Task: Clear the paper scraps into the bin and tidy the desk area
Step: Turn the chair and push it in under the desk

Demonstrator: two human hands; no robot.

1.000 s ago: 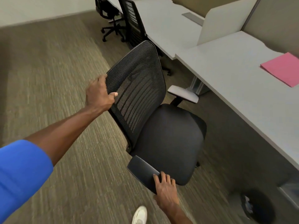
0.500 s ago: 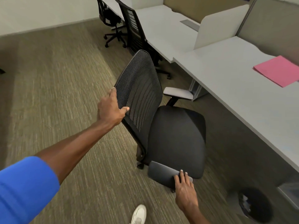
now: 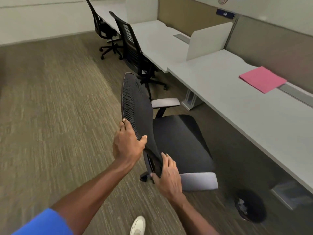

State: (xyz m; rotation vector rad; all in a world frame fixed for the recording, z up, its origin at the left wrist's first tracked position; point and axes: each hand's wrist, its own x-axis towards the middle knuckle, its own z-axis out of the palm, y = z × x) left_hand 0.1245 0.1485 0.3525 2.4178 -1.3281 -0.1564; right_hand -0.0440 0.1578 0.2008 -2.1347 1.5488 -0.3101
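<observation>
A black mesh-back office chair (image 3: pixel 177 138) stands on the carpet beside the long grey desk (image 3: pixel 237 102), its seat facing the desk. My left hand (image 3: pixel 127 145) grips the lower left edge of the mesh backrest. My right hand (image 3: pixel 167 177) holds the backrest's lower right edge, just behind the grey armrest (image 3: pixel 199 181). A dark round bin (image 3: pixel 250 207) with pale scraps inside sits on the floor under the desk at the lower right. A pink folder (image 3: pixel 262 79) lies flat on the desk top.
Two more black office chairs (image 3: pixel 135 51) stand further along the desk row. A white divider panel (image 3: pixel 208 39) separates desk sections. A grey box (image 3: pixel 288 194) sits under the desk by the bin. My white shoe (image 3: pixel 138 225) shows at the bottom. Carpet stretches to the left.
The chair has turned so its seat faces the desk. My right hand moved from the near armrest to the backrest's lower edge; my left hand slid down the backrest.
</observation>
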